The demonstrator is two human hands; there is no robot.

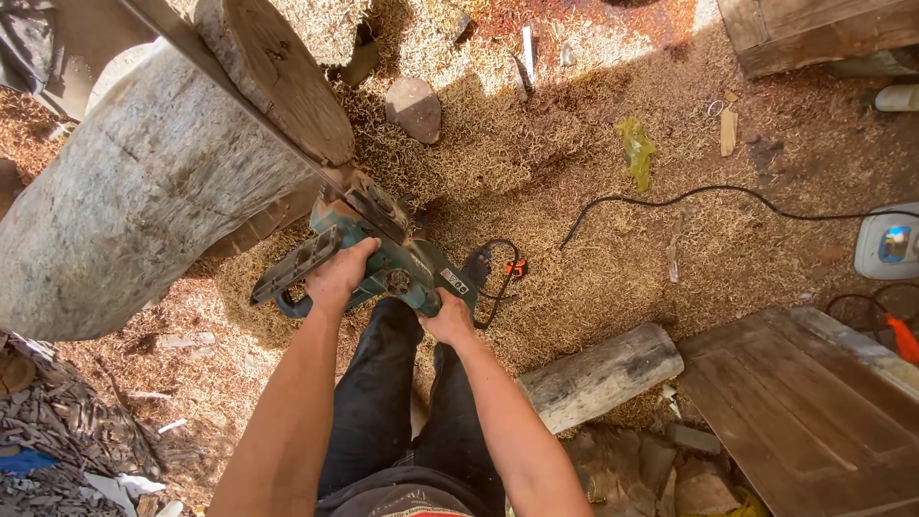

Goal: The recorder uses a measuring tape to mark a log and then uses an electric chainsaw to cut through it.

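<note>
The teal electric chainsaw [383, 254] is gripped by both closed hands, left hand [337, 276] and right hand [448, 318]; the bar could be pinched in the large grey log [144, 191], or the black power cord [670, 198] snagged.

Chainsaw [383, 254] bar in big log [144, 182], seemingly; stone [414, 107] beyond.

**Tight at the log, open to the right**

The left hand [337, 276] and right hand [448, 319] grip a chainsaw [388, 263]. A big log [144, 191] blocks everything ahead-left of the left hand. Right of the right hand, sawdust floor [593, 239] lies open, crossed by a black cable [670, 199]. A short log [601, 375] and wooden panel [804, 412] block the near right.
</note>
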